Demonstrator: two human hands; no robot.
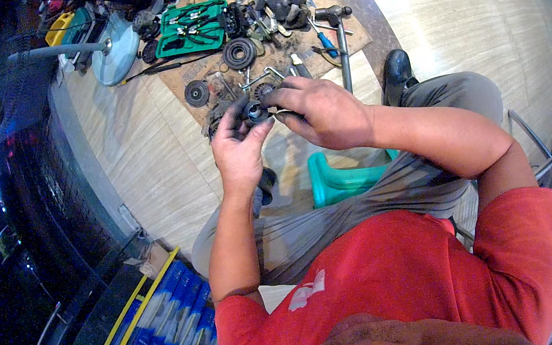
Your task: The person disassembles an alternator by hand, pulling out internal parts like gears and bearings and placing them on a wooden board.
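My left hand (240, 149) holds up a small dark round metal part (255, 113) with a hollow, shiny middle, gripped between thumb and fingers. From the right, my right hand (330, 112) meets it, its fingers closed in a pinch at the part's rim. Whatever lies between those fingertips is hidden. Both hands have blackened fingers. Just beyond them, on a brown cardboard sheet (358, 31), lie a toothed dark gear (265, 91), a black pulley-like wheel (197, 93), a larger ringed wheel (239, 53) and a bent metal wrench (271, 73).
An open green tool case (192, 27) with pliers lies at the back. A hammer (341, 40) and blue-handled screwdriver (325, 42) rest at the cardboard's right. A green stool (332, 179) stands below my hands. Blue-and-yellow packages (170, 316) fill a yellow rack at lower left.
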